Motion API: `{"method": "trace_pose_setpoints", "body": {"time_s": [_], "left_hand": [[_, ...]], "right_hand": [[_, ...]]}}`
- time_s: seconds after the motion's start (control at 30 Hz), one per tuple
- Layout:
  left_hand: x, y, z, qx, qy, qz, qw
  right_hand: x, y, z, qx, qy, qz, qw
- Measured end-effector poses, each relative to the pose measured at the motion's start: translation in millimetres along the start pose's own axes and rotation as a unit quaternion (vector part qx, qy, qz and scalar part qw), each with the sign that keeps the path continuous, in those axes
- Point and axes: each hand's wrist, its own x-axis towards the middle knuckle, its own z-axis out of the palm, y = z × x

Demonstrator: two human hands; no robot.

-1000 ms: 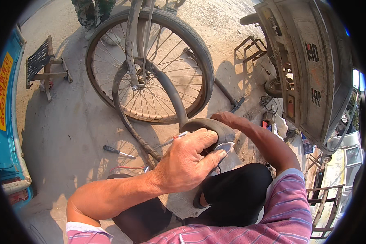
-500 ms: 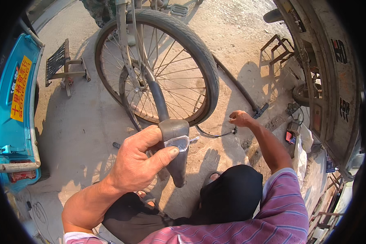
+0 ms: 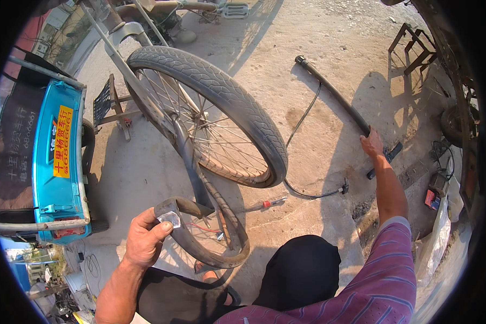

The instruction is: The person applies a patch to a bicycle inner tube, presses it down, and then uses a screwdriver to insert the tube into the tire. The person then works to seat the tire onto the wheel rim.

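My left hand (image 3: 144, 237) pinches a black inner tube (image 3: 229, 259), thumb pressed beside a small whitish patch with a clear film (image 3: 169, 218) on it. The tube hangs in a loop below the bicycle wheel (image 3: 278, 146), partly outside its tyre. At the right, my right hand (image 3: 371, 143) is closed round the top end of a black hand pump (image 3: 337, 100), just short of its T-shaped handle. The pump lies along the ground, and its thin hose (image 3: 308, 116) runs from the barrel toward the wheel; the hose's end fitting (image 3: 344, 187) rests on the concrete.
A tool with a red part (image 3: 266, 204) lies beside the tube. The bicycle frame and pedal (image 3: 235, 10) are beyond the wheel. A blue vehicle (image 3: 46, 178) stands left, a metal rack (image 3: 416, 48) far right. A small red box (image 3: 431, 198) and white sacking (image 3: 434, 243) lie right.
My right hand has reached out to the right and closed on the pump. My left hand has moved left and down with the tube, which now hangs in a wider loop. The view has shifted.
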Motion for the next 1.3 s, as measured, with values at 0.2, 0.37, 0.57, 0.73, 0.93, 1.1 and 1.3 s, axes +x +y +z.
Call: {"method": "trace_pose_setpoints", "body": {"time_s": [0.2, 0.37, 0.57, 0.73, 0.93, 1.1, 1.3], "left_hand": [[-1.5, -4.4, -1.9, 0.028, 0.060, -0.060, 0.996], [-1.0, -11.3, -9.4, 0.026, 0.065, -0.073, 0.995], [-1.5, -18.6, -15.3, 0.052, 0.049, -0.087, 0.994], [0.0, -19.1, -18.6, 0.043, 0.019, -0.066, 0.997], [2.2, -15.8, -28.5, -0.006, 0.036, -0.011, 0.999], [1.6, -1.9, -55.3, -0.080, 0.042, 0.060, 0.994], [-6.0, 18.4, -74.0, -0.145, 0.037, 0.170, 0.974]], "right_hand": [[22.7, 2.6, 7.6, -0.041, -0.027, 0.010, 0.999], [0.8, -16.4, 18.9, -0.104, -0.016, -0.019, 0.994], [-24.1, -27.9, 37.9, 0.066, -0.061, 0.056, 0.994], [-66.4, -49.3, 37.1, 0.292, -0.230, 0.097, 0.923], [-158.7, -72.7, 5.1, 0.394, -0.136, 0.006, 0.909], [-238.9, -72.2, -58.1, 0.444, -0.127, -0.046, 0.886], [-264.4, -159.6, -149.3, 0.416, -0.200, -0.104, 0.881]]}}
